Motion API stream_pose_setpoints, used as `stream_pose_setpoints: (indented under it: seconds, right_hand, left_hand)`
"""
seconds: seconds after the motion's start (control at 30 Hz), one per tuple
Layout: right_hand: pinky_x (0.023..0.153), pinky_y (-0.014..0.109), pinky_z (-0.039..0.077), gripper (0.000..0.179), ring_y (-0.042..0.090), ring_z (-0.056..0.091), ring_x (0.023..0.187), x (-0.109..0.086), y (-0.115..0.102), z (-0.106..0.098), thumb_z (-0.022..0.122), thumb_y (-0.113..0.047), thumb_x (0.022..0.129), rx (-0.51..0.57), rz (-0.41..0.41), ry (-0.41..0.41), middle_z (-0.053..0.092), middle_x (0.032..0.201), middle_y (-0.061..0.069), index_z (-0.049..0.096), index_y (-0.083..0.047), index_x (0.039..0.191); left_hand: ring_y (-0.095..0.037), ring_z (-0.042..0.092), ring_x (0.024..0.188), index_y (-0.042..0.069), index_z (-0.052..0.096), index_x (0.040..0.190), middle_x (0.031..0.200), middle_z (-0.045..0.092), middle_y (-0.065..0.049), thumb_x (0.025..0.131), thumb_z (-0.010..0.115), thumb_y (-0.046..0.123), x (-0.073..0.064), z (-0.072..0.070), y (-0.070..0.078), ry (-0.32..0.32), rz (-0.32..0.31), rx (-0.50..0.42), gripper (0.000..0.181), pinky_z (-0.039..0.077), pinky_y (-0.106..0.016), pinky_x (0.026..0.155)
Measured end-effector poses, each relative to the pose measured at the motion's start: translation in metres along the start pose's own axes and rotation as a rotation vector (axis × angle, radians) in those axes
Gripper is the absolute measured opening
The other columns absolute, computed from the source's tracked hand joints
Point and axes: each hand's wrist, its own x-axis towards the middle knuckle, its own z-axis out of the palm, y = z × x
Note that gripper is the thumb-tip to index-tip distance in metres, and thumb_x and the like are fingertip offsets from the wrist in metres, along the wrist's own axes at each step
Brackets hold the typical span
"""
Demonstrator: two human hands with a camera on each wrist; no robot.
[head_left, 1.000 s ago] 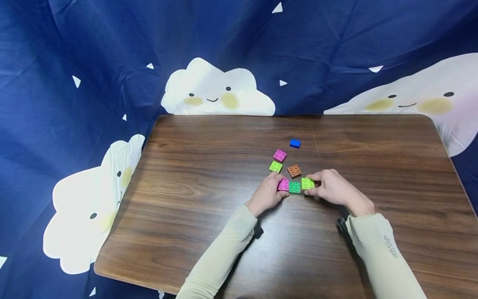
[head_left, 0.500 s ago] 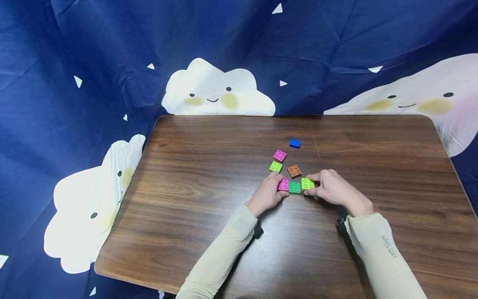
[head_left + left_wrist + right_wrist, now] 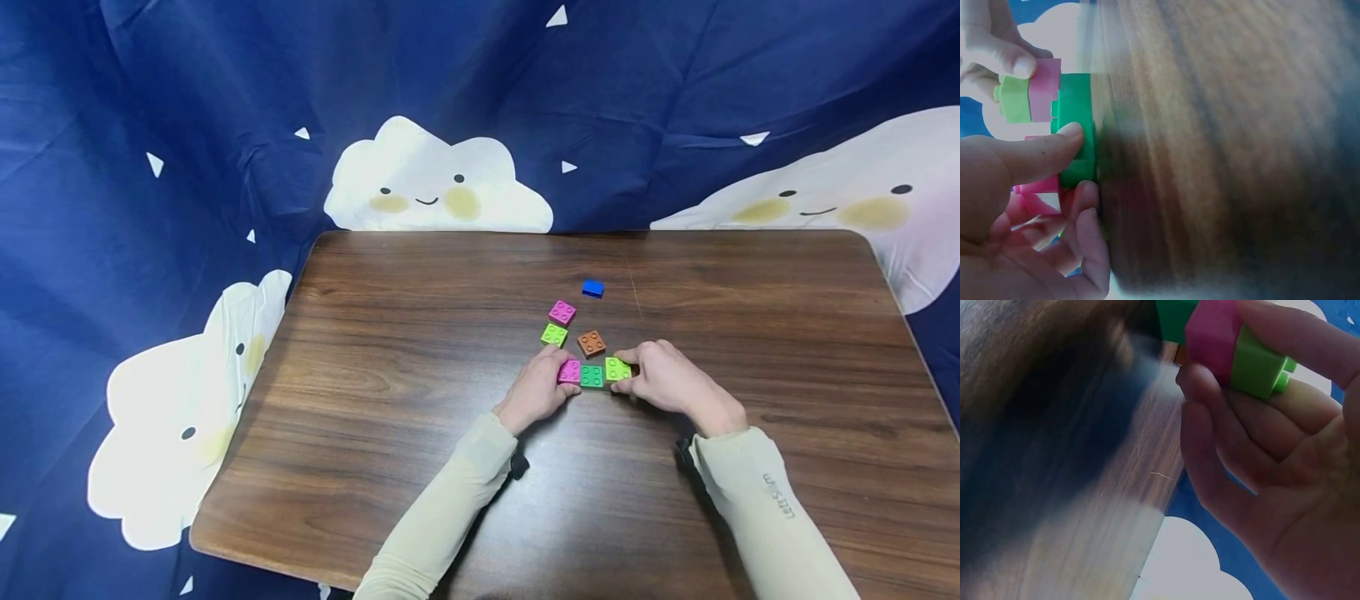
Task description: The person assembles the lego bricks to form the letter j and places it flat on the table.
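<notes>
Hands, pair — both engaged. Left hand (image 3: 538,382): thumb pressed to the side of the green brick (image 3: 591,377), fingers curled about its end. Right hand (image 3: 667,375): thumb and fingers closed in a pinch on a lime brick (image 3: 1259,362) stacked over a pink brick (image 3: 1212,340).

Green brick: low on the surface (image 3: 420,375), studs up, between your hands; a second pink brick (image 3: 570,372) appears to sit on its left end, within your left hand. Lime brick and pink brick: at the green brick's right end; whether the studs have caught, you cannot tell from these views.

Risks, as judged. Misseating: if you press with the pink brick tilted or out of line, it may ride on the studs rather than lock. Splitting: your right thumb seems to lie near the seam, so a sideways twist could part lime from pink. Sliding: should your left thumb ease, the green brick could skid on the glossy surface. Knocking: the orange brick (image 3: 591,343), just beyond the green brick, and the loose lime brick (image 3: 553,335), close by your left fingers, could be nudged.

Lesser concern: magenta brick (image 3: 562,313) and blue brick (image 3: 592,288) — farther from your fingers.
</notes>
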Motion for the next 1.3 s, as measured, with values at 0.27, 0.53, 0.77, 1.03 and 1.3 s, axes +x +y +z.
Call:
stream_pose_setpoints:
  seconds: [0.27, 0.53, 0.77, 1.03, 1.3]
  right_hand:
    - [0.063, 0.029, 0.044, 0.055, 0.006, 0.056, 0.058, 0.002, -0.001, 0.0, 0.071, -0.019, 0.084, -0.009, 0.0, -0.001, 0.066, 0.064, -0.002, 0.055, 0.014, 0.125]
    - [0.065, 0.03, 0.046, 0.052, 0.009, 0.057, 0.062, 0.002, 0.0, 0.003, 0.071, -0.019, 0.083, -0.022, 0.009, 0.016, 0.068, 0.078, 0.002, 0.058, 0.011, 0.124]
    - [0.061, 0.029, 0.044, 0.053, 0.009, 0.056, 0.063, 0.003, 0.003, 0.006, 0.075, -0.02, 0.081, -0.006, 0.006, 0.055, 0.068, 0.074, -0.002, 0.061, 0.008, 0.122]
    - [0.057, 0.027, 0.042, 0.054, 0.013, 0.052, 0.065, 0.004, 0.009, 0.008, 0.078, -0.023, 0.078, 0.071, 0.075, 0.062, 0.072, 0.089, 0.006, 0.063, 0.004, 0.123]
    - [0.07, 0.031, 0.045, 0.051, 0.017, 0.055, 0.08, 0.004, 0.013, 0.011, 0.08, -0.024, 0.076, 0.058, 0.057, 0.089, 0.069, 0.098, 0.009, 0.066, -0.001, 0.119]
  left_hand:
    - [-0.01, 0.055, 0.09, 0.011, 0.065, 0.111, 0.105, 0.059, 0.0, 0.082, 0.076, 0.022, 0.0, 0.0, -0.001, 0.003, -0.002, -0.004, 0.033, 0.047, -0.022, 0.082]
    - [-0.01, 0.054, 0.09, 0.011, 0.065, 0.111, 0.105, 0.058, 0.0, 0.083, 0.076, 0.022, 0.0, 0.001, -0.002, 0.006, -0.01, -0.004, 0.033, 0.047, -0.022, 0.082]
    - [-0.01, 0.055, 0.09, 0.011, 0.065, 0.112, 0.105, 0.059, 0.0, 0.082, 0.076, 0.022, -0.002, 0.0, -0.002, 0.002, -0.018, -0.009, 0.033, 0.048, -0.022, 0.082]
    - [-0.01, 0.055, 0.089, 0.011, 0.065, 0.11, 0.104, 0.059, 0.0, 0.081, 0.077, 0.022, -0.001, -0.001, -0.001, 0.01, -0.001, 0.0, 0.033, 0.047, -0.022, 0.081]
    - [-0.01, 0.054, 0.089, 0.011, 0.065, 0.109, 0.104, 0.059, 0.0, 0.081, 0.077, 0.022, 0.0, 0.0, -0.002, 0.011, 0.007, -0.001, 0.033, 0.047, -0.022, 0.081]
